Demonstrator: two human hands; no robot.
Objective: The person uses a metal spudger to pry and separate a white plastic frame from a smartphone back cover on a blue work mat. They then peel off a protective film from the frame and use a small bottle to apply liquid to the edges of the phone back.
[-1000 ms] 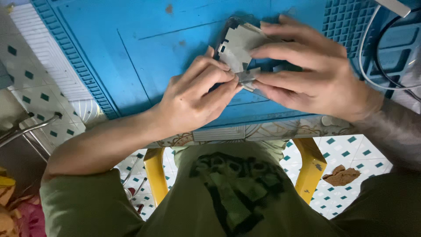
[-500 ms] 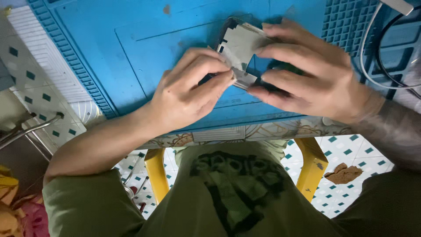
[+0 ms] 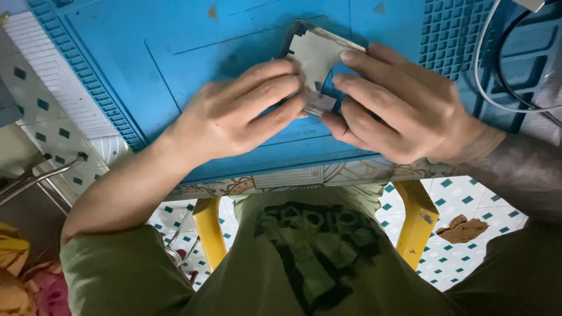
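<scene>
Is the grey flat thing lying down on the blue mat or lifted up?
Cannot tell for sure. The grey flat piece sits over the blue mat, pinched between the left hand and right hand, which hide its lower edge.

Left hand (image 3: 234, 117) and right hand (image 3: 398, 108) shifted slightly; grey part (image 3: 313, 58) seemingly tilted flatter toward mat.

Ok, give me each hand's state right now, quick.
Left hand: closed, fingers pinching the lower edge of the flat grey part on the blue mat.
Right hand: closed, fingers gripping the same part from the other side.
</scene>
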